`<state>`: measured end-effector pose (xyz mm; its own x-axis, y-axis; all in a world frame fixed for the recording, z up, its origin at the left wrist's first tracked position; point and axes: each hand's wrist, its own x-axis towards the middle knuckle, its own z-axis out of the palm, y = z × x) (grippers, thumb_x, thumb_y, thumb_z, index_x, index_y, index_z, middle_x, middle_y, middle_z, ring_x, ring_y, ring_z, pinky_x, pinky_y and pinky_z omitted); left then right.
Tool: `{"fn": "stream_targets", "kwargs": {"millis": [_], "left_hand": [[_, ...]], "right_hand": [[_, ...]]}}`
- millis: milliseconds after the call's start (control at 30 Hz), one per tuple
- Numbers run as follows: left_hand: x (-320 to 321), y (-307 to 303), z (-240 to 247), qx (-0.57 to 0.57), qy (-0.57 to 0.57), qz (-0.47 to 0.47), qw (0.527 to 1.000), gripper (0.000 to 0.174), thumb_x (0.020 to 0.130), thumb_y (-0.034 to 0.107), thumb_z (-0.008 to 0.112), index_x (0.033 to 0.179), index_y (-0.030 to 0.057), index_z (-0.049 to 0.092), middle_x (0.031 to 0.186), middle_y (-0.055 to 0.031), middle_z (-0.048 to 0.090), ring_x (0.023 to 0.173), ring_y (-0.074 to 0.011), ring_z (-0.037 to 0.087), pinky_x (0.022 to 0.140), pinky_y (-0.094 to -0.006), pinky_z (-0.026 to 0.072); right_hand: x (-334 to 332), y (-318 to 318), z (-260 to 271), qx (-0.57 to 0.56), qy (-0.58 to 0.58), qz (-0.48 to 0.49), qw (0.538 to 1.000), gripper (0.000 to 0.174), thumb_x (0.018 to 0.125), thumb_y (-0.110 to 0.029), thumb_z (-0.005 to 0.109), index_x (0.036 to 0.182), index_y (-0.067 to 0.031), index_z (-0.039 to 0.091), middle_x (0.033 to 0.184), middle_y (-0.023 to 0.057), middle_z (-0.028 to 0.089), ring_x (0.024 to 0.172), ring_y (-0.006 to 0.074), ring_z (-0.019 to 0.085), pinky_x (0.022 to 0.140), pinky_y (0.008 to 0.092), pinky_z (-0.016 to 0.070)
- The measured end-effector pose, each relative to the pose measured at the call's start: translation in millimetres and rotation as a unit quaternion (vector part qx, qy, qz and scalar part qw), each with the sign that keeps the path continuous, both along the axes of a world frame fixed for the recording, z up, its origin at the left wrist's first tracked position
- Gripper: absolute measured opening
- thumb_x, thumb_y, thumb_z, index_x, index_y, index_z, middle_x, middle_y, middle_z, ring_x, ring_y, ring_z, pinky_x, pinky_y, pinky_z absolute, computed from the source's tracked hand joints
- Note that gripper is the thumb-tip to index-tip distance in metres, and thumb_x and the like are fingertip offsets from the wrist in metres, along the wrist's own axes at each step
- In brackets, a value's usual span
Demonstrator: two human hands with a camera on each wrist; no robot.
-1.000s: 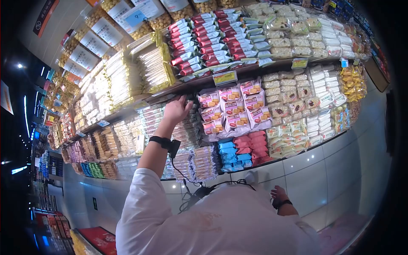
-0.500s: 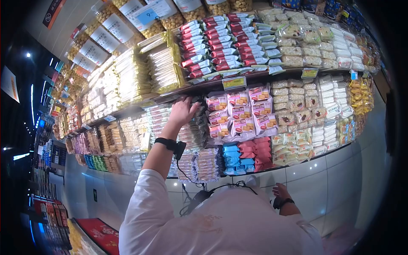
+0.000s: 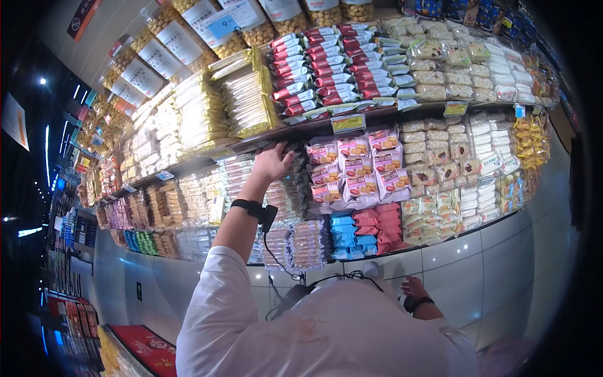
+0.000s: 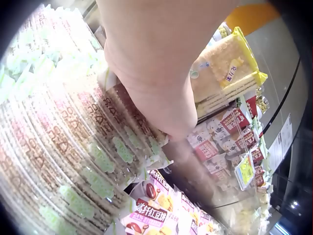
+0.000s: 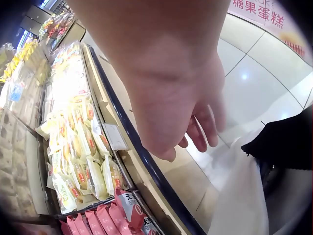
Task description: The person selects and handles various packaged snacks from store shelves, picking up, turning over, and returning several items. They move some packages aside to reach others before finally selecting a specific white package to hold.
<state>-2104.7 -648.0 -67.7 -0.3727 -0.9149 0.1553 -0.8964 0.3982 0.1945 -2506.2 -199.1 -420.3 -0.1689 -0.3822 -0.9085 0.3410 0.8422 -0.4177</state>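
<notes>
My left hand point(image 3: 272, 163) lies on the back of a row of thin, clear-wrapped packets point(image 3: 286, 198) on the lower shelf, just under the upper shelf's edge. In the left wrist view the hand point(image 4: 151, 73) covers the end of upright packets with brown print and green marks point(image 4: 73, 132); its fingertips are hidden. Purple-pink packs point(image 3: 358, 166) stand right of it. Down at the body's side hangs my right hand point(image 3: 414, 289); in the right wrist view this hand point(image 5: 171, 93) holds nothing, its fingers loosely bent.
The upper shelf bears yellow-edged packs point(image 3: 248, 100), red-and-white packets point(image 3: 330, 75) and big jars point(image 3: 173, 44). A price tag point(image 3: 348, 123) sits on its edge. Blue packets point(image 3: 344, 234) and red packets point(image 3: 386, 226) lie low in front. Cables point(image 3: 286, 271) hang beside the body.
Since a second ago, the shelves have shifted right and slightly down in the head view. My left hand stays at the same packets, and my right hand still hangs.
</notes>
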Motion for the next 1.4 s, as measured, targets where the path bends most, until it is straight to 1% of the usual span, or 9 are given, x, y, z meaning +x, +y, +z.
{"fn": "stream_targets", "kwargs": {"millis": [167, 300, 400, 500, 600, 700, 767, 1133, 1400], "left_hand": [[1, 7, 0, -0.026, 0.001, 0.01, 1.0, 0.054, 0.09, 0.049, 0.052, 0.124, 0.0077, 0.061, 0.11, -0.0188, 0.065, 0.104, -0.0367, 0.062, 0.098, -0.0505, 0.042], [-5, 10, -2, -0.038, -0.034, 0.025, 0.998, 0.05, 0.093, 0.047, 0.047, 0.117, 0.0053, 0.061, 0.099, -0.0194, 0.068, 0.1, -0.0363, 0.063, 0.09, -0.0505, 0.0443], [-5, 10, -5, -0.064, -0.036, 0.019, 0.997, 0.049, 0.095, 0.047, 0.044, 0.114, 0.004, 0.06, 0.09, -0.0193, 0.069, 0.093, -0.037, 0.065, 0.086, -0.0502, 0.0453], [-5, 15, -3, -0.068, -0.029, 0.026, 0.997, 0.051, 0.095, 0.048, 0.043, 0.114, 0.004, 0.06, 0.089, -0.0192, 0.069, 0.09, -0.0364, 0.065, 0.084, -0.0489, 0.0457], [-4, 19, -4, -0.117, -0.024, 0.03, 0.992, 0.046, 0.093, 0.045, 0.047, 0.109, 0.0046, 0.063, 0.091, -0.017, 0.069, 0.093, -0.0326, 0.065, 0.086, -0.0483, 0.0447], [4, 16, -14, -0.118, -0.021, 0.007, 0.993, 0.041, 0.084, 0.043, 0.054, 0.102, 0.0081, 0.065, 0.099, -0.0139, 0.067, 0.098, -0.0322, 0.062, 0.093, -0.0465, 0.0411], [8, 9, -34, -0.152, -0.021, 0.009, 0.988, 0.04, 0.078, 0.038, 0.059, 0.105, 0.0097, 0.064, 0.106, -0.0128, 0.065, 0.105, -0.0314, 0.058, 0.094, -0.0463, 0.04], [11, 19, -36, -0.243, 0.225, -0.057, 0.942, 0.039, 0.081, 0.036, 0.059, 0.111, 0.0111, 0.061, 0.113, -0.0131, 0.062, 0.112, -0.0319, 0.054, 0.096, -0.0477, 0.0389], [13, 23, -36, -0.237, 0.266, -0.07, 0.932, 0.04, 0.082, 0.036, 0.058, 0.114, 0.0112, 0.061, 0.114, -0.0136, 0.062, 0.112, -0.033, 0.054, 0.097, -0.0478, 0.039]], "right_hand": [[2, -15, 12, 0.013, 0.024, 0.042, 0.999, 0.051, 0.091, -0.037, 0.059, 0.132, -0.0076, 0.049, 0.112, 0.0137, 0.065, 0.094, 0.0272, 0.064, 0.085, 0.0414, 0.0483], [17, -97, 117, -0.13, 0.028, 0.284, 0.95, 0.034, 0.092, -0.031, 0.06, 0.113, -0.0049, 0.063, 0.099, 0.0078, 0.067, 0.079, 0.0181, 0.066, 0.07, 0.032, 0.0543], [55, -172, 203, -0.433, 0.095, 0.363, 0.82, 0.031, 0.093, -0.022, 0.062, 0.115, -0.0007, 0.062, 0.092, 0.0068, 0.068, 0.079, 0.0145, 0.066, 0.07, 0.0313, 0.0534], [131, -236, 359, -0.461, 0.185, 0.403, 0.769, 0.035, 0.089, -0.019, 0.067, 0.119, -0.0025, 0.061, 0.098, 0.0103, 0.068, 0.092, 0.0182, 0.066, 0.081, 0.0332, 0.0527], [199, -308, 402, -0.684, 0.327, 0.388, 0.524, 0.035, 0.084, -0.018, 0.068, 0.114, -0.0017, 0.061, 0.116, 0.0152, 0.06, 0.103, 0.0341, 0.061, 0.091, 0.0388, 0.0494], [263, -379, 397, -0.668, 0.347, 0.414, 0.512, 0.032, 0.086, -0.013, 0.061, 0.117, -0.0046, 0.061, 0.123, 0.0177, 0.058, 0.105, 0.036, 0.061, 0.091, 0.0417, 0.049], [292, -408, 390, -0.641, 0.463, 0.457, 0.408, 0.035, 0.089, -0.017, 0.055, 0.121, -0.0065, 0.06, 0.124, 0.0189, 0.058, 0.102, 0.0357, 0.062, 0.091, 0.0443, 0.049], [365, -439, 387, -0.394, 0.626, 0.574, 0.351, 0.033, 0.09, -0.021, 0.047, 0.115, -0.0079, 0.064, 0.113, 0.0174, 0.067, 0.115, 0.038, 0.057, 0.099, 0.0495, 0.0413], [377, -438, 406, -0.323, 0.56, 0.618, 0.447, 0.05, 0.08, -0.036, 0.064, 0.115, -0.0005, 0.063, 0.119, 0.0223, 0.063, 0.114, 0.0425, 0.058, 0.102, 0.049, 0.0433]]}}
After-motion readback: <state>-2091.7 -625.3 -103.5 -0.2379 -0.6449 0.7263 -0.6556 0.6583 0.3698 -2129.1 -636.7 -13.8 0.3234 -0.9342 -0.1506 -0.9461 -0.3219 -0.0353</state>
